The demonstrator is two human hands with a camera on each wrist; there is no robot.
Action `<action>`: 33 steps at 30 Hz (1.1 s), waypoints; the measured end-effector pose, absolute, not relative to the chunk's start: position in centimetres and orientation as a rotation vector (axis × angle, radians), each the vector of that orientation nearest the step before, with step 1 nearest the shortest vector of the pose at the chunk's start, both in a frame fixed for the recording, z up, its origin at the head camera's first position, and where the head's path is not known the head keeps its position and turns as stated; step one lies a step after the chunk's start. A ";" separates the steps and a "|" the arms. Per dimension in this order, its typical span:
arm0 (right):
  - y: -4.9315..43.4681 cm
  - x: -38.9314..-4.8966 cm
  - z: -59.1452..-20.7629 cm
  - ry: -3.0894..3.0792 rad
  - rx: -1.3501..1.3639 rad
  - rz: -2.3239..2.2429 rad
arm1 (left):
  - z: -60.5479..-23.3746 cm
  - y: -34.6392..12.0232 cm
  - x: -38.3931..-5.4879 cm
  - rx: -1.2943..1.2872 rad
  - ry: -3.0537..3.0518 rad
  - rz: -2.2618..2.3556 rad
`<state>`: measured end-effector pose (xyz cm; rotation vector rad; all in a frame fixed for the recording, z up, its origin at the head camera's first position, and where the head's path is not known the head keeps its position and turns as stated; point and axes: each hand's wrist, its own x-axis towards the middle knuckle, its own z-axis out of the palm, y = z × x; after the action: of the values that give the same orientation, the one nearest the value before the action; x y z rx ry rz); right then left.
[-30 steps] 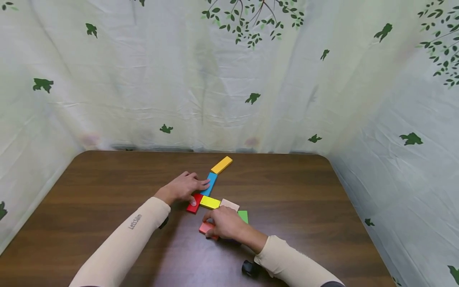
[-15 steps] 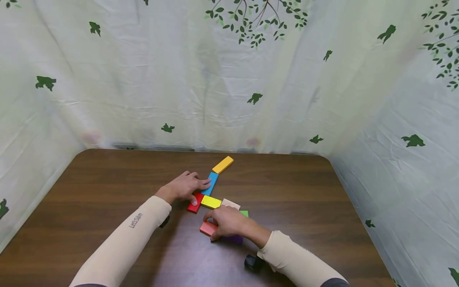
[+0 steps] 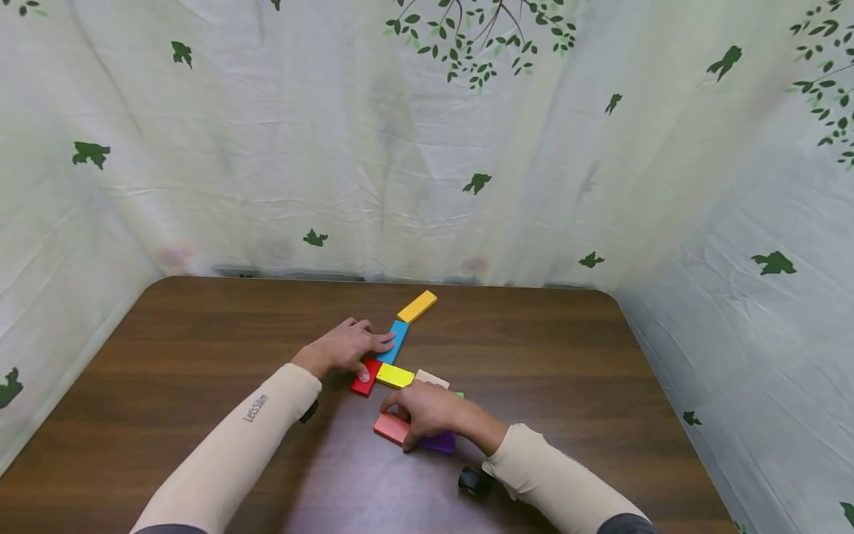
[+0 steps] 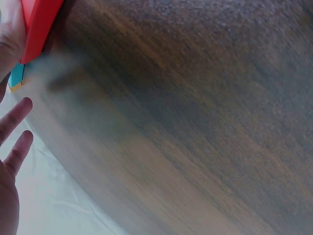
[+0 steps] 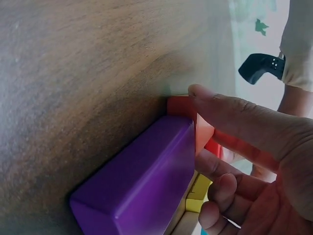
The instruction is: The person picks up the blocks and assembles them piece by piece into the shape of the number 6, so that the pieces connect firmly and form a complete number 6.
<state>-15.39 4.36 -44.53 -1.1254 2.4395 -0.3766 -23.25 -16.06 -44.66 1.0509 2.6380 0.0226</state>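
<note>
On the table, my left hand (image 3: 342, 348) rests its thumb on a red block (image 3: 361, 388), and a finger reaches onto a blue block (image 3: 401, 331). Its other fingers extend loosely in the left wrist view. My right hand (image 3: 428, 412) has thumb and index finger at opposite long sides of a coral block (image 3: 389, 428), near its right end. A purple block (image 5: 151, 176) lies end to end with the coral one, under that hand. Yellow (image 3: 395, 375) and pale pink (image 3: 432, 379) blocks lie beyond the right hand, which mostly hides a green block (image 3: 460, 394).
An orange-yellow block (image 3: 417, 305) touches the far end of the blue one. The brown wooden table (image 3: 547, 356) meets a white leaf-print curtain (image 3: 427, 133) at the back and sides. A black wrist camera (image 3: 474, 482) hangs below the right sleeve.
My right hand has slid slightly rightward along the coral block toward the purple one, showing more of both. The left hand keeps its place on the red and blue blocks.
</note>
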 end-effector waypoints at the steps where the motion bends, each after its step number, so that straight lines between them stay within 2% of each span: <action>1: 4.4 -15.4 -44.5 2.438 -1.122 -0.384 | -44.6 -16.1 -23.2 1.055 2.640 0.023; 33: 2.0 -15.0 -45.3 2.499 -1.096 -0.444 | -44.4 -16.3 -23.2 1.027 2.634 0.052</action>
<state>-15.00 2.01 -45.30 -1.0959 2.4991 -0.4441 -23.17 -16.27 -44.42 1.0265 2.6344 0.0520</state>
